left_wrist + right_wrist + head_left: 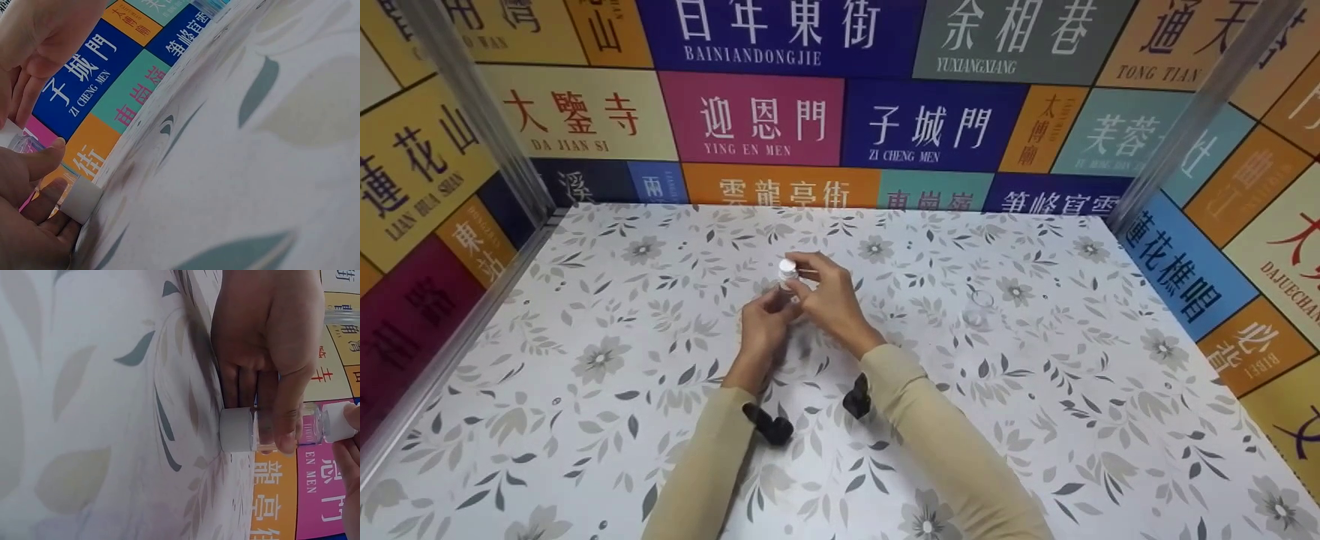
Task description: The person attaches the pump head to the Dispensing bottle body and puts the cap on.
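Observation:
A small clear bottle [308,430] stands upright, its white base [236,430] against the tabletop. My left hand [765,322] grips the see-through body low down, with thumb and fingers around it; the left wrist view shows the same white base [81,199] below those fingers. At the top, my right hand [832,292] pinches the white cap [338,422] between thumb and fingers. The cap sits at the bottle's neck; whether it is screwed tight I cannot tell.
To the right of my hands, a thin clear ring [982,298] and a faint transparent piece lie on the floral-patterned table [1072,375]. Colourful sign-covered panels [750,120] enclose the back and sides, with clear corner posts [1200,112].

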A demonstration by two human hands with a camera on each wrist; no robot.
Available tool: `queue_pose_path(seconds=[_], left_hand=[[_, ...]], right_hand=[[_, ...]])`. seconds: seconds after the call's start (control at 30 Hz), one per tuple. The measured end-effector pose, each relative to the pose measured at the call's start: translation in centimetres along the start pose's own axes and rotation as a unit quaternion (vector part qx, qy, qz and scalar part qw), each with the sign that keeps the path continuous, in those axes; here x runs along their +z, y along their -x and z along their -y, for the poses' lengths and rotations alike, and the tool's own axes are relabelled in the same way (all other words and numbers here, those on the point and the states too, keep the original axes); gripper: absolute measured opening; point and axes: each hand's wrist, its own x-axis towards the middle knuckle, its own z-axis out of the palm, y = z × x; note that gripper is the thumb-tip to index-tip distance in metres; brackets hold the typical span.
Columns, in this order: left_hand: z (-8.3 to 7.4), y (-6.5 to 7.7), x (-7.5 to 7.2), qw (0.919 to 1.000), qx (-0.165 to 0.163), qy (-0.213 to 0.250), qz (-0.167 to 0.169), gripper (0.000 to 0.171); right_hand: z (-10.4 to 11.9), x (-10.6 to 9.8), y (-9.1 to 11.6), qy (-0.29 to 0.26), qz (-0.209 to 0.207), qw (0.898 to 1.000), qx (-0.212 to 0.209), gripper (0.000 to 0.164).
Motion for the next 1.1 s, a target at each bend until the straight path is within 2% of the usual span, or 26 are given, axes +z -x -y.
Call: queue_pose_path(seconds=[0.37,0.5,0.73,1.1], left_hand=[[-0.22,-0.09,0.11,0.9998,-0.014,0.014,0.001,0.047],[-0.23,0.02,-0.01,0.9999,-0.011,0.002,-0.001,0.045],[-0.27,0.17,-0.12,1.0000,-0.008,-0.005,-0.002,0.048],[-0.05,0.14,-0.07,1.0000,0.000,0.003,0.005,0.043]], right_hand=[[0.94,-0.45,-0.58,-0.013,-0.016,0.999,0.048,0.054],[0.91,-0.36,-0.53,-0.018,-0.011,0.998,0.052,0.050],[0.56,-0.05,-0.18,-0.063,-0.010,0.995,0.078,0.041],[0.13,0.00,0.07,-0.072,-0.022,0.992,0.097,0.037]])
